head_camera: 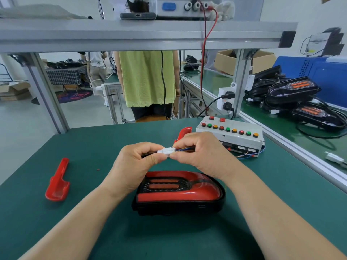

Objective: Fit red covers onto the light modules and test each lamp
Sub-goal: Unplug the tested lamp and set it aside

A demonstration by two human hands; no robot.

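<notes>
A light module with a red cover (pixel 178 192) fitted on its black housing lies on the green mat in front of me. Above it, my left hand (pixel 135 164) and my right hand (pixel 202 154) meet at a white plug connector (pixel 166 151); each hand pinches one end. Thin coloured wires run from the right end of the connector toward the grey test box (pixel 231 136) with rows of red, green and orange buttons. A loose red cover (pixel 57 182) lies on the mat at the left. Another red cover (pixel 185 133) shows behind my right hand.
Several black light modules without red covers (pixel 294 92) are piled on the bench at the right, beside a blue crate (pixel 323 79). A person in a green top (pixel 146 77) stands beyond the table's far edge. An aluminium shelf (pixel 142 34) crosses overhead.
</notes>
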